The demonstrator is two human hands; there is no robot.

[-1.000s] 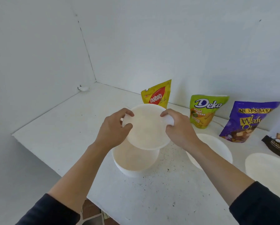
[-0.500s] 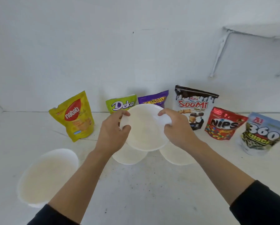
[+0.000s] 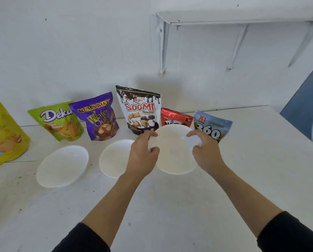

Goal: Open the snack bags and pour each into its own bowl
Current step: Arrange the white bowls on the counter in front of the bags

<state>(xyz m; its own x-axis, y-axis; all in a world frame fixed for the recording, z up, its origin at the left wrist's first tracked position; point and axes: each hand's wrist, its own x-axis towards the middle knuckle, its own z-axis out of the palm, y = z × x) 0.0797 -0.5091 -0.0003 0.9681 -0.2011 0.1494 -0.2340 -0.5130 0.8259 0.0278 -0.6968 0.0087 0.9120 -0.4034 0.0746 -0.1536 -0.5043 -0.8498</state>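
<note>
1. The left hand (image 3: 143, 151) grips the left rim of a white bowl (image 3: 173, 153); its fingers (image 3: 148, 135) curl over the upper edge and the thumb presses on the inner side, so the rim is pinched between them.
2. The right hand (image 3: 205, 151) holds the opposite rim the same way; its fingers (image 3: 192, 134) are bent and close together over the edge, the thumb tucked against the rim lower down.
3. This bowl is tilted with its hollow towards the camera, in front of the red bag (image 3: 175, 117) and the blue bag (image 3: 212, 124), hiding part of each; whether its lower edge touches the table (image 3: 170, 211) I cannot tell.
4. Two more white bowls rest on the table to the left: the middle bowl (image 3: 114, 159), partly behind the left wrist, and the left bowl (image 3: 63, 166), a little apart from it.
5. Six snack bags stand in a row along the wall, behind the bowls; from the left, a yellow bag (image 3: 5, 139) cut off by the frame edge, a green bag (image 3: 59, 122), a purple bag (image 3: 100, 117) overlapping the green one, a white-and-brown bag (image 3: 139, 110), then the red and the blue; their tops look sealed.
6. Both forearms are bare, with dark sleeves at the bottom of the view.
7. A white shelf (image 3: 242, 17) on brackets is fixed to the wall above the right end of the row.
</note>
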